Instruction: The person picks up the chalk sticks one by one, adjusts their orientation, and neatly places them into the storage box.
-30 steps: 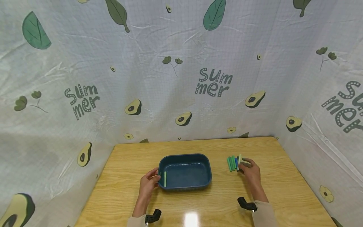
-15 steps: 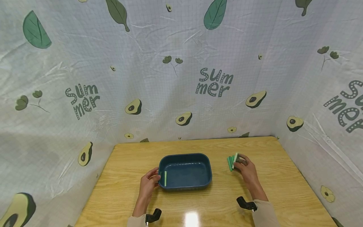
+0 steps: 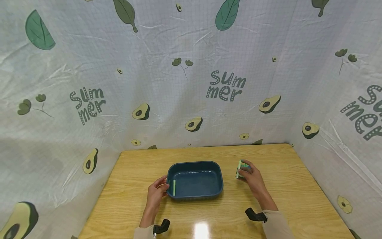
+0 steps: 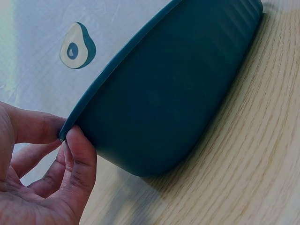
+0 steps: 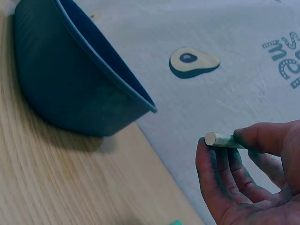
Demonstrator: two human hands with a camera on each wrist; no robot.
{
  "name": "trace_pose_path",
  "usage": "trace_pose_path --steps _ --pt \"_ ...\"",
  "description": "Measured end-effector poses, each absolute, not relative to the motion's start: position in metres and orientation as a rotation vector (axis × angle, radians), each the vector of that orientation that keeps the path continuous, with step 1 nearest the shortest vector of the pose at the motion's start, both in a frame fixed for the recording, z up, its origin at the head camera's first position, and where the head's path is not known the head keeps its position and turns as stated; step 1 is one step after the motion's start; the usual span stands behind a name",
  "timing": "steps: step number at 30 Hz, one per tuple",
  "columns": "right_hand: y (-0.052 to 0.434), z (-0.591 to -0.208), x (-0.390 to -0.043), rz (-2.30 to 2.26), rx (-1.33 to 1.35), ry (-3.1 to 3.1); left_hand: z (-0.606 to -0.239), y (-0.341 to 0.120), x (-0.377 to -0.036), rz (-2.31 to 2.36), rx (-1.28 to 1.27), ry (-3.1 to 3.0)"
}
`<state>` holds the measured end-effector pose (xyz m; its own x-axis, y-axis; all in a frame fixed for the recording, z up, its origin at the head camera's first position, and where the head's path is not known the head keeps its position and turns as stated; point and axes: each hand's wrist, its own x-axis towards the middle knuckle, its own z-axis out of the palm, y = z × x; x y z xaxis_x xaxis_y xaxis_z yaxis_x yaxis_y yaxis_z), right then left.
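Observation:
My left hand [image 3: 156, 192] pinches the left rim of a deep blue rectangular basin [image 3: 206, 196], which sits flat on the table. Inside it, near the left wall, lies a pale green chalk stick [image 3: 174, 188]. In the left wrist view, thumb and fingers of the left hand [image 4: 51, 164] grip the rim. To the basin's right, my right hand [image 3: 252, 174] holds a pale yellow-green chalk stick [image 3: 238, 169] between thumb and fingers. The right wrist view shows that chalk's round end [image 5: 211, 139] and green-stained fingers [image 5: 208, 164]. Green chalks [image 3: 245, 164] on the table are mostly hidden behind the right hand.
A light wooden table [image 3: 197, 212] carries everything. Behind and at the sides hangs a pale printed sheet [image 3: 167, 99] with avocados and lettering. Black wrist cameras [image 3: 161, 227] sit on both wrists. In the right wrist view, a green chalk tip [image 5: 176, 222] shows at the bottom edge.
My right hand has moved left with the pale chalk, passing over the row of green and blue chalks toward the basin. The left hand and basin have stayed put.

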<state>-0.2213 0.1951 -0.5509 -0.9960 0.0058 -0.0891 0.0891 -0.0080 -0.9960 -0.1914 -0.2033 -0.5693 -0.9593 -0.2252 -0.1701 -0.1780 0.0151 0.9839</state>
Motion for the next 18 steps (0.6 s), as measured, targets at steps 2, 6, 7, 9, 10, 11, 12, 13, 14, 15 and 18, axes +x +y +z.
trace_pose_path --steps 2,6,7,9,10,11,12,13,14,15,18 --pt "0.191 -0.549 -0.220 -2.194 0.096 2.166 -0.569 -0.204 -0.191 -2.137 0.446 -2.214" --pt "0.184 -0.544 -0.220 -2.210 0.082 2.138 -0.570 -0.204 -0.190 -2.136 0.442 -2.211" --pt "0.183 -0.543 -0.220 -2.212 0.076 2.127 -0.570 -0.204 -0.190 -2.137 0.442 -2.208" --pt "0.180 -0.541 -0.220 -2.220 0.071 2.100 -0.570 -0.204 -0.190 -2.133 0.439 -2.212" --pt "0.179 -0.540 -0.220 -2.226 0.068 2.088 -0.570 -0.204 -0.190 -2.130 0.437 -2.216" --pt "0.178 -0.538 -0.220 -2.231 0.065 2.073 -0.570 -0.204 -0.190 -2.130 0.446 -2.214" --pt "0.176 -0.536 -0.221 -2.234 0.062 2.060 -0.570 -0.204 -0.190 -2.127 0.445 -2.219" --pt "0.175 -0.534 -0.221 -2.235 0.058 2.052 -0.570 -0.203 -0.190 -2.125 0.444 -2.223" --pt "0.174 -0.532 -0.221 -2.238 0.053 2.043 -0.570 -0.203 -0.190 -2.121 0.443 -2.227" --pt "0.172 -0.530 -0.222 -2.240 0.050 2.032 -0.570 -0.203 -0.190 -2.120 0.442 -2.229" --pt "0.167 -0.525 -0.223 -2.221 0.038 2.019 -0.570 -0.203 -0.190 -2.117 0.439 -2.237"
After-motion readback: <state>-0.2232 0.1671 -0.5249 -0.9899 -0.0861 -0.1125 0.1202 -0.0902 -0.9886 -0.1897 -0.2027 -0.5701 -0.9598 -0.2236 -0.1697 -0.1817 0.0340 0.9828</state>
